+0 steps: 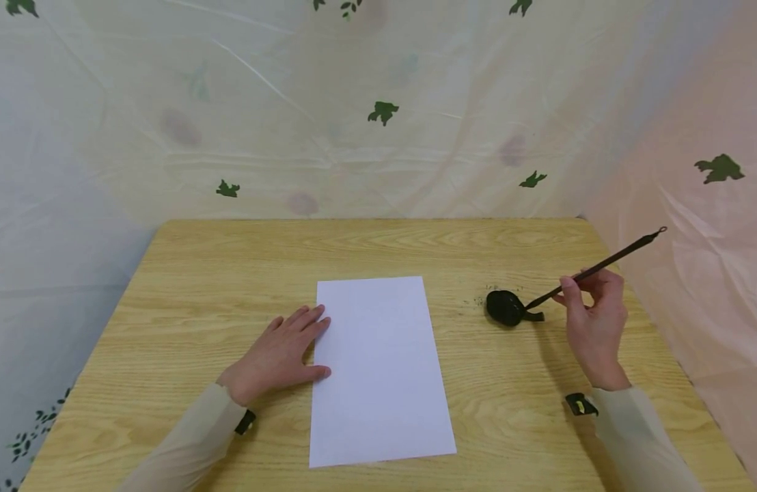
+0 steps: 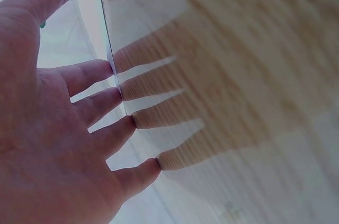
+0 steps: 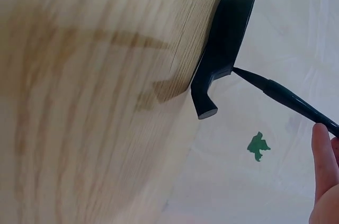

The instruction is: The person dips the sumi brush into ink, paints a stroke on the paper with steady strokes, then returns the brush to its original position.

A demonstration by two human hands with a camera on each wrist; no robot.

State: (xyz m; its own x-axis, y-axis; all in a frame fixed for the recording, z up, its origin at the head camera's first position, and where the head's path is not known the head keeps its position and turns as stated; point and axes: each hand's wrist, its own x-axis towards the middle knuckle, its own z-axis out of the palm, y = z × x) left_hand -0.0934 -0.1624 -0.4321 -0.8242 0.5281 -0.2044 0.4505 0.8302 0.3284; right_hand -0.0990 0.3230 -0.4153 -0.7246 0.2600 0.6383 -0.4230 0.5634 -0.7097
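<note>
Brush [image 1: 618,255], slim and dark with tapered tip and end loop, pinched between thumb and fingers of right hand [image 1: 598,328], with tip at rim of black dish [image 1: 503,307]. White paper [image 1: 378,372], touched along left edge by spread left hand [image 1: 277,359]. Light wood-grained table [image 1: 200,294] below, pale cloth [image 1: 262,102] with green prints [image 1: 383,113] behind and at sides. Pointed tip-down and leftward, with long axis slanting up rightward.
</note>
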